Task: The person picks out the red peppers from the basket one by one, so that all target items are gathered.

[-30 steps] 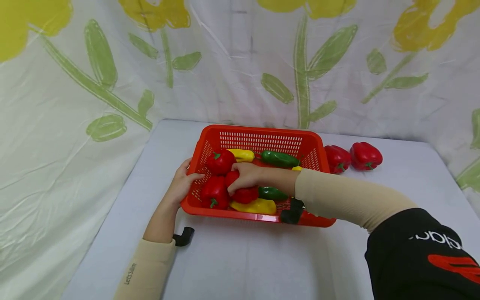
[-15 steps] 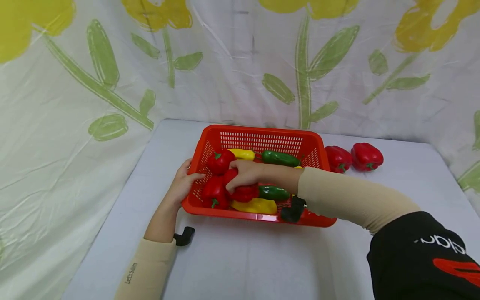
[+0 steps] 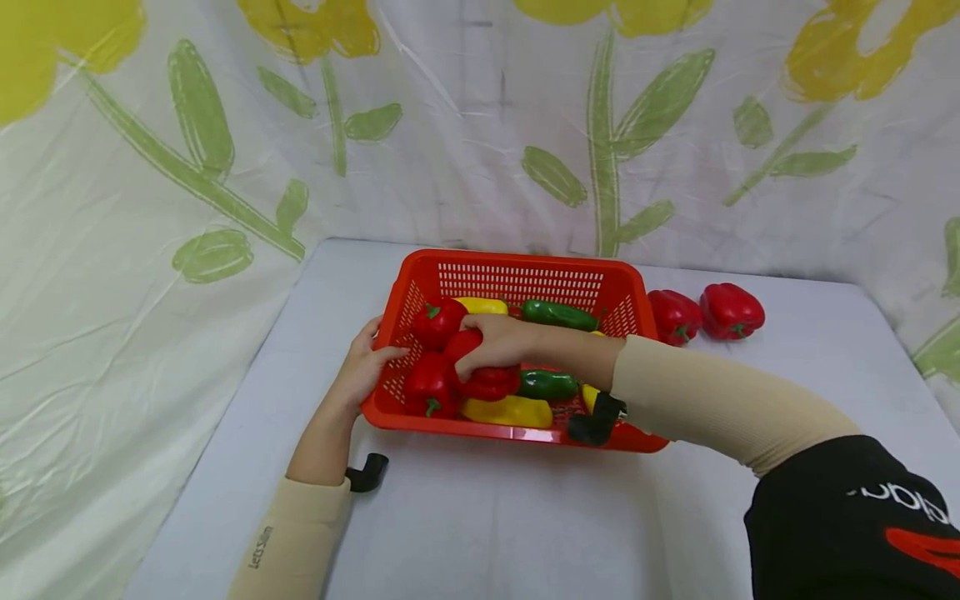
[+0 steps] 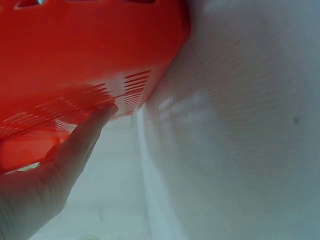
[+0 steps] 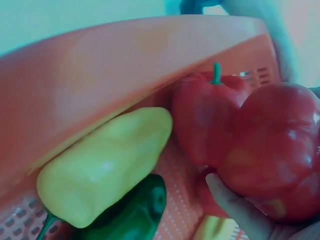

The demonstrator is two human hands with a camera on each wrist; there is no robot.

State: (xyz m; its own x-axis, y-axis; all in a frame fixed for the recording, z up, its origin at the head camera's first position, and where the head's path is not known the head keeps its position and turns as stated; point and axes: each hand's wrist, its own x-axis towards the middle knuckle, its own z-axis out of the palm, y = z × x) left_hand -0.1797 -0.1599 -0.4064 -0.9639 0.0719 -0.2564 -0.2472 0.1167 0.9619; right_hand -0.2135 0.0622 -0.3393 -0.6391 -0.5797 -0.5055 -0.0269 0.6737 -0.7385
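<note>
My left hand [image 3: 360, 373] grips the left rim of a red plastic basket [image 3: 517, 434], thumb over the rim and fingers along the outer wall in the left wrist view [image 4: 82, 140]. Inside the basket, my right hand [image 3: 497, 342] holds a red bell pepper [image 5: 275, 150] with thumb and fingers around it. Two more red bell peppers [image 3: 440, 322] lie at the basket's left end, one with its green stem up in the right wrist view. A yellow pepper [image 3: 513, 412] lies along the front wall, beside a green pepper [image 3: 547, 385].
Two red bell peppers [image 3: 731, 312] stand on the white table [image 3: 487, 525] by the basket's right end. Another yellow pepper [image 3: 483, 306] and a green one [image 3: 558, 315] lie along the back wall inside. A flower-printed curtain [image 3: 465, 150] hangs behind the table.
My right hand and the red bell pepper in it have shifted up slightly, and the right forearm has slid a little rightward. The left hand and basket have stayed in place.
</note>
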